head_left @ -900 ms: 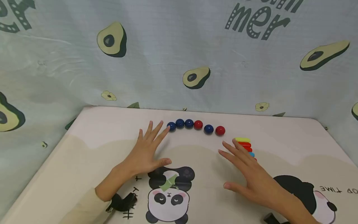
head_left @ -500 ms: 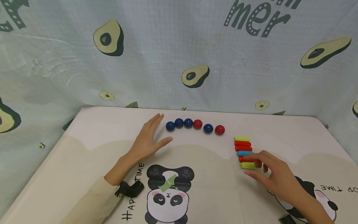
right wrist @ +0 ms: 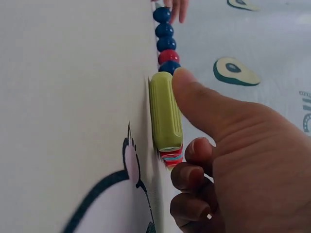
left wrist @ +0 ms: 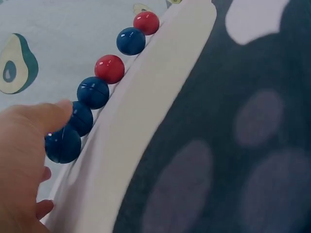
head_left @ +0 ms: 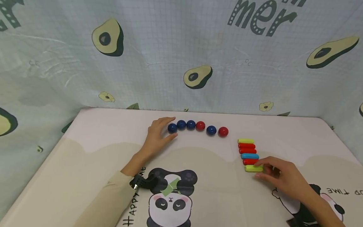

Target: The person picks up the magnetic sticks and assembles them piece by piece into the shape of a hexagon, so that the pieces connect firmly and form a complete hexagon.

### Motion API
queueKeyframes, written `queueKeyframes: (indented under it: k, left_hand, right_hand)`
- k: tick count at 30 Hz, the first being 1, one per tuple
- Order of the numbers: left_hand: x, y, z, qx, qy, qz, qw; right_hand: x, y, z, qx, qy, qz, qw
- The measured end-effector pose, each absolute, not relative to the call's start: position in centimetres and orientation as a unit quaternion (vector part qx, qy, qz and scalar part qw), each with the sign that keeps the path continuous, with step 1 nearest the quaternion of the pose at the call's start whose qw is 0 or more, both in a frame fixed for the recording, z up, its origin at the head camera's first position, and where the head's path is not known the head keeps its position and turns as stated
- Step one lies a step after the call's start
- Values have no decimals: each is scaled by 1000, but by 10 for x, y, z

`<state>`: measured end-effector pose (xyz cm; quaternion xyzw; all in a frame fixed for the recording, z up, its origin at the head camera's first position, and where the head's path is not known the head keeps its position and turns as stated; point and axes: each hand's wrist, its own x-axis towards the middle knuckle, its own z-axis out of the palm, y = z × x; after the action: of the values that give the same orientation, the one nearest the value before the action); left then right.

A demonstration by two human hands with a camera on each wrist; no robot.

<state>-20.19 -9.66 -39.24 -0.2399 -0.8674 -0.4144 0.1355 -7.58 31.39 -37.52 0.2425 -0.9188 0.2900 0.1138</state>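
A row of glossy balls lies along the far side of the table: several blue, two red. My left hand (head_left: 158, 134) reaches around the leftmost blue ball (head_left: 172, 128), thumb and forefinger spread on either side. In the left wrist view, the thumb (left wrist: 56, 116) overlaps the near blue balls. To the right, short ribbed sticks form a column in yellow-green, red and blue. My right hand (head_left: 283, 176) is at the right end of the nearest yellow-green stick (head_left: 253, 168), forefinger and thumb parted around that end. In the right wrist view, the thumb (right wrist: 199, 99) lies beside this stick (right wrist: 165, 111).
The pale table (head_left: 210, 176) carries printed pandas (head_left: 170, 201) and lettering. Above its back edge hangs a light sheet (head_left: 158, 41) with avocado prints. A dark band (head_left: 144, 182) circles the left wrist. The red ball (head_left: 223, 131) ends the row nearest the sticks.
Both hands came from spread fingers over the table. My left hand has moved right to the leftmost blue ball; my right hand drew nearer to the nearest yellow-green stick. Balls and sticks stay put.
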Motion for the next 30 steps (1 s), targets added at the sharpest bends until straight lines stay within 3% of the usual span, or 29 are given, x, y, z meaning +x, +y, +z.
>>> queueKeyframes:
  k: [18, 30]
  left_hand:
    - [-199, -92, -392, -239, -876, -383, 171]
    - [-197, -96, -394, -228, -874, -400, 155]
  right_hand:
    - [-73, 316, -379, 202, -939, 264, 92]
    - [-74, 314, -378, 194, -944, 257, 73]
